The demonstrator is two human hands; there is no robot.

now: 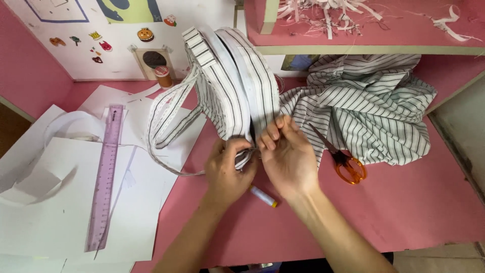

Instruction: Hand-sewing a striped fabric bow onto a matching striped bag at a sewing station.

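Together, from the head camera, we are pinching a folded striped fabric band (230,81) at its lower end, both hands meeting at one spot. Our left hand (230,169) is closing thumb and fingers tight on the bottom fold, and our right hand (287,156) is gripping the same fold from the other side, fingertips touching the cloth just beside the left thumb. The band is rising up and away from the grip, its long axis running toward the back wall, with a loose strip looping off to the left. Both hands are equally near it. A pile of striped cloth (369,106) is lying to the right, orange-handled scissors (346,164) resting at its edge. A small white tube (263,196) is lying under our wrists. A purple ruler (105,177) is sitting on white paper sheets (50,212), well apart.
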